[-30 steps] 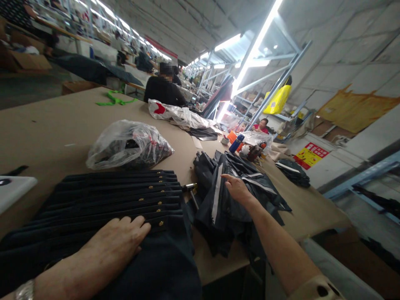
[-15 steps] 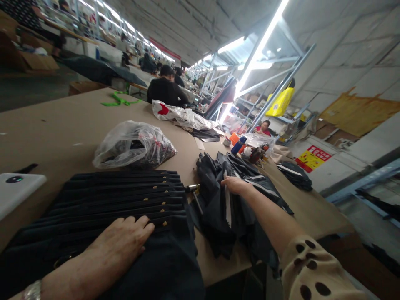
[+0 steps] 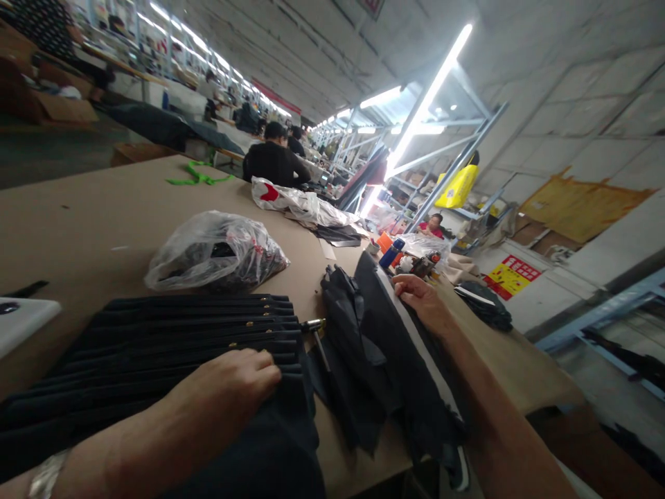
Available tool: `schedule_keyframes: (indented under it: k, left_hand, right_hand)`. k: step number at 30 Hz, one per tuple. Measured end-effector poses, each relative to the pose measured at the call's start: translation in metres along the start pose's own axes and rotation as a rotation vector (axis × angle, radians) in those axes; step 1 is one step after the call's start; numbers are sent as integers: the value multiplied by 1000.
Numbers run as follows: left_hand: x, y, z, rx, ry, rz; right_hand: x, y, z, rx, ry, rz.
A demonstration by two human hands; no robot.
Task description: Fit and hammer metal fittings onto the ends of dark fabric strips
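Observation:
My left hand [image 3: 242, 381] is closed, its fingers curled down at the near folds of a stack of dark garments [image 3: 208, 326] with small gold buttons. Its fingertips are hidden, so what they grip does not show. Out to the right, my right hand [image 3: 420, 298] pinches the upper edge of a dark cloth piece [image 3: 389, 326] with a pale strip along it. That piece hangs down at a slant toward the table's near edge. More crumpled dark cloth [image 3: 346, 312] lies between the two hands. A small metal tool [image 3: 313, 324] sticks out beside the stack.
Behind the stack sits a clear plastic bag [image 3: 218, 253] of dark items. A white phone [image 3: 25, 322] lies at left, green cord [image 3: 197, 174] at the far edge. A blue bottle [image 3: 391, 254] and folded dark cloth [image 3: 483, 303] are at right. A person [image 3: 273, 159] sits beyond.
My right hand has lifted the strip-edged cloth piece and moved slightly right, stretching it out. My left hand has gone from lying flat on the stack to curled, a little further right.

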State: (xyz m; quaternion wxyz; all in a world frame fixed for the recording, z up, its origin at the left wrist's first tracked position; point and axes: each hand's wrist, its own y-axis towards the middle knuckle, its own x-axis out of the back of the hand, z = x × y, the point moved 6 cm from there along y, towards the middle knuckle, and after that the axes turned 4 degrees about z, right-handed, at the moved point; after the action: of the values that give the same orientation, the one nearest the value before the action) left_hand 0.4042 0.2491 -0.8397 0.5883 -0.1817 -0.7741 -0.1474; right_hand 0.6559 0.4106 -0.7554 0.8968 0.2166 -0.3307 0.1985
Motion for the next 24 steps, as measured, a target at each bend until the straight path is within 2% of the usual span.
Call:
schedule_keyframes:
  k: [2,4,6,8,12,15,17,22,24]
  left_hand:
    - [26,3,-23,-197,-32,-208]
    - [45,-1,-43,-347,-16,-392]
    - [54,-6,-53,-401,23,-495]
    - [53,-11,-53,-378,30,-529]
    - [43,-26,-37,-245,7,-527]
    - [40,-36,-29,-218,-1,-501]
    - [40,-41,-26,-204,25,-468]
    - [32,-38,-23,-246,90,-245]
    - [31,-35,-20,-252,74,-243]
  right_hand:
    - [-26,-7,36,57,253,119]
    - [-60,-14,65,77,435,261]
    - [-94,-21,85,79,617,366]
    - [-123,-27,94,45,797,418]
    - [-168,-35,96,-73,1090,477]
    - [-193,-41,93,-145,1243,516]
    - [-204,-42,89,-177,1306,514]
    - [-222,-40,83,-194,1344,630]
    - [-225,-38,81,-200,1365,664]
